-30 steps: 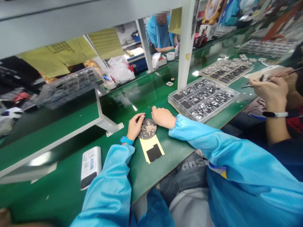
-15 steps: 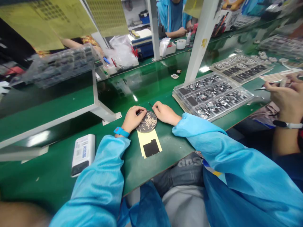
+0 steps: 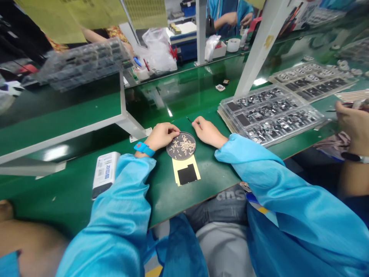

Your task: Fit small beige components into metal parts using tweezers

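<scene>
A round, dark, perforated dish (image 3: 176, 154) holds many small beige pieces (image 3: 184, 144), too small to name. My left hand (image 3: 161, 136), with a blue band at the wrist, pinches the dish's upper left rim between thumb and fingers. To the right of the dish, my right hand (image 3: 208, 132) is closed around a thin dark tool (image 3: 189, 120). Its slim tip points away to the upper left, while the rest hides in my fingers. A yellow sheet (image 3: 176, 166) lies partly under the dish, with a black notched rectangle (image 3: 187, 175) on it.
A white power bank (image 3: 105, 173) lies at the left, near a metal shelf leg (image 3: 131, 125). On the right stand clear compartment trays (image 3: 271, 115) of small parts, beside a post (image 3: 256, 50). A co-worker's hand (image 3: 353, 127) is at far right; another person's arm (image 3: 31, 238) is at lower left.
The view has shifted, so the bench things sit further right. My left fingers have drawn back from over the dish to its rim. The arm at lower left shows more.
</scene>
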Available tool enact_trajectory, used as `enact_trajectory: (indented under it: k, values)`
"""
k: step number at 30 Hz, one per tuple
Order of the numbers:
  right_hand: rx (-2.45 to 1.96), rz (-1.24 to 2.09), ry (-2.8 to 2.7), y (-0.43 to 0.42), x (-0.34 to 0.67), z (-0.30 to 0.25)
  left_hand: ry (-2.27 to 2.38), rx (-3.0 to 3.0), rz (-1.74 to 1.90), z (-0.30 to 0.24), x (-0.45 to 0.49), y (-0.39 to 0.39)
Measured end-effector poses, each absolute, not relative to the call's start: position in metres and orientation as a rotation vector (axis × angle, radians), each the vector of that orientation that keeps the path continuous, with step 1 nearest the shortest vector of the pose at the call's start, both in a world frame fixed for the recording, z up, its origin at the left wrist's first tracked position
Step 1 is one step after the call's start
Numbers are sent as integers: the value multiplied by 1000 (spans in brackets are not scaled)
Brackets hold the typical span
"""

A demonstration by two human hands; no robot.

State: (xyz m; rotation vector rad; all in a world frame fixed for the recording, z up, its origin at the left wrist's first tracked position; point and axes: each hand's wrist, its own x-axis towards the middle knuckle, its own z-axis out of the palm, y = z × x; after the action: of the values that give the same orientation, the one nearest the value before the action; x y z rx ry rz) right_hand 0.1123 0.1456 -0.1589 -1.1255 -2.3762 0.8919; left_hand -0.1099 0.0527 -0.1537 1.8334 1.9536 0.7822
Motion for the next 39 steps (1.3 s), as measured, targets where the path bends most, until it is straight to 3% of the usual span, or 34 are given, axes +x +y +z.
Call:
enact_trajectory:
  k: [9, 29, 39]
  values:
    - [-1101, 931, -2351, 146, 113, -161, 1769, 1727, 643, -142, -108, 50]
    - [-990, 996, -2362, 142, 113, -156, 1835, 1811, 512, -134, -116, 52]
    - [-725, 1030, -2245, 141, 115, -158, 1853, 1786, 489, -135, -113, 53]
